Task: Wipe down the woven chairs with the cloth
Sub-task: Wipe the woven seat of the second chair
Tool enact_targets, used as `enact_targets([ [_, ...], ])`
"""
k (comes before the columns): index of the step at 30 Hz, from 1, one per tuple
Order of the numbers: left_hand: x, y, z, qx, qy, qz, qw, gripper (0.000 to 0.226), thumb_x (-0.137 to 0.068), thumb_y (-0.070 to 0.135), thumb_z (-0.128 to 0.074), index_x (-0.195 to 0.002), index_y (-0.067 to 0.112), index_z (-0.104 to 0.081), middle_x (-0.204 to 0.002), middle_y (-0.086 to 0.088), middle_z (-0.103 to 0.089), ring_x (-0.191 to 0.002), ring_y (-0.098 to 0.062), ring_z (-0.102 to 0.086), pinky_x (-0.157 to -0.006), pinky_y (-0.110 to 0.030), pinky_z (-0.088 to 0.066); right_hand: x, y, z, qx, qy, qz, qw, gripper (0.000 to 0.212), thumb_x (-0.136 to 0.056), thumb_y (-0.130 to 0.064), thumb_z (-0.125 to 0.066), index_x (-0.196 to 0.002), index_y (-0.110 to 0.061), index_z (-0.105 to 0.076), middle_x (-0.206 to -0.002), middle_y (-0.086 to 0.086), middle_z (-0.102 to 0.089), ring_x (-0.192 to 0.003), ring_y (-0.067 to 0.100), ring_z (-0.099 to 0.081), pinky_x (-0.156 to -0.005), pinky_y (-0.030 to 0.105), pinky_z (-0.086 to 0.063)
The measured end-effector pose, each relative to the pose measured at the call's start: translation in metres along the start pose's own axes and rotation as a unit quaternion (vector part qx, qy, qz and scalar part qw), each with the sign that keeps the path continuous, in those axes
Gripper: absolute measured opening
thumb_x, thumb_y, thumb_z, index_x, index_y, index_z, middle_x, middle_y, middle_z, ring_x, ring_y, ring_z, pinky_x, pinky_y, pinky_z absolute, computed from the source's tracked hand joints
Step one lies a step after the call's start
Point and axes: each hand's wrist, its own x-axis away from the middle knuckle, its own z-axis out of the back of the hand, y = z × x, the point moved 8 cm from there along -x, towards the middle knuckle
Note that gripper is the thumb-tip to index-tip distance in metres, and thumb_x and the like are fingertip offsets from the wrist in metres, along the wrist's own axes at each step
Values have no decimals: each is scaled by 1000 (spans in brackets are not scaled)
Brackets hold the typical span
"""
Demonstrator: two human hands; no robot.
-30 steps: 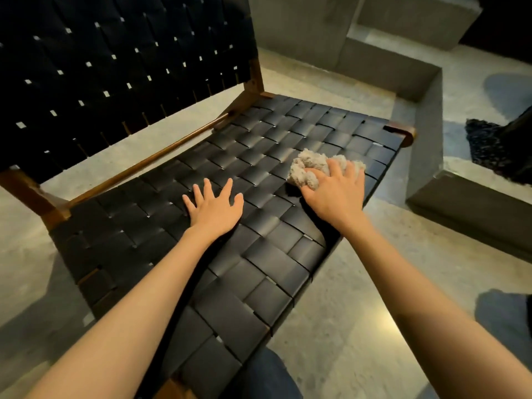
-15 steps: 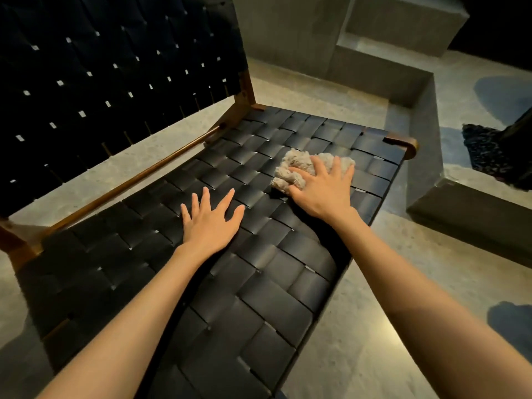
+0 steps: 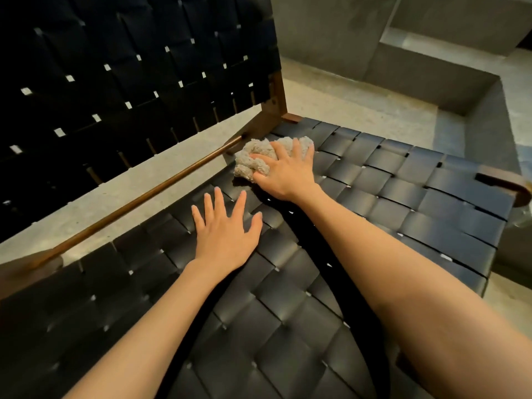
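A woven black chair fills the view: its seat [image 3: 403, 203] lies under both my arms and its dark backrest [image 3: 129, 82] rises at the upper left. A bunched beige cloth [image 3: 250, 165] lies at the seat's back edge, close to the wooden corner post. My right hand [image 3: 288, 175] presses down on the cloth with its fingers spread over it. On the bare weave just in front of the cloth, my left hand [image 3: 224, 234] rests flat with its fingers splayed and holds nothing.
A thin wooden rail [image 3: 144, 197] runs along the gap between seat and backrest. A curved wooden frame end [image 3: 506, 185] sticks out at the seat's right side. Concrete floor [image 3: 359, 110] and stepped concrete blocks [image 3: 431, 73] lie beyond the chair.
My right hand has slid the cloth from the seat's right front part across to its back edge by the rail. My left hand stayed flat on the weave.
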Motion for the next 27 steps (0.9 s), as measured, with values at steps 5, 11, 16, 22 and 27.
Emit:
enact_targets([
  [5,-13,2,-3,-4,13,18,1000,63,-92,61,-16,-150,39,-1,-157,-18,11,-144,-35,15,-109,-58,13,-26,6,6,3,27,-15,1000,61,-88,-64,-21,-143,-41,-34,-155,3,-25,-142,41,-8,-109,65,5],
  [11,-12,1,-5,-13,10,17,1000,62,-91,62,-11,-148,42,4,-157,-17,13,-143,-34,16,-110,-58,13,-26,10,13,8,37,-42,998,57,-92,-59,-24,-143,-38,-37,-155,4,-26,-143,40,-8,-110,64,6],
  [16,-11,-1,-4,-7,10,19,1000,61,-92,63,-12,-149,43,2,-157,-16,12,-144,-33,16,-109,-56,14,7,26,22,-2,28,-52,998,53,-93,-55,-31,-141,-34,-42,-155,4,-24,-143,37,-9,-113,60,0],
  [22,4,15,-5,20,-57,27,998,63,-94,62,-12,-149,37,5,-156,-15,17,-143,-31,19,-110,-56,15,90,72,42,16,15,-109,994,51,-92,-56,-34,-139,-38,-42,-154,3,-25,-142,38,-8,-114,57,-4],
  [27,29,52,-9,36,-68,5,997,62,-95,62,-12,-150,36,3,-157,-14,14,-143,-34,18,-110,-57,13,173,116,65,21,32,-176,984,50,-91,-55,-37,-138,-38,-44,-152,4,-28,-142,39,-10,-113,57,-6],
])
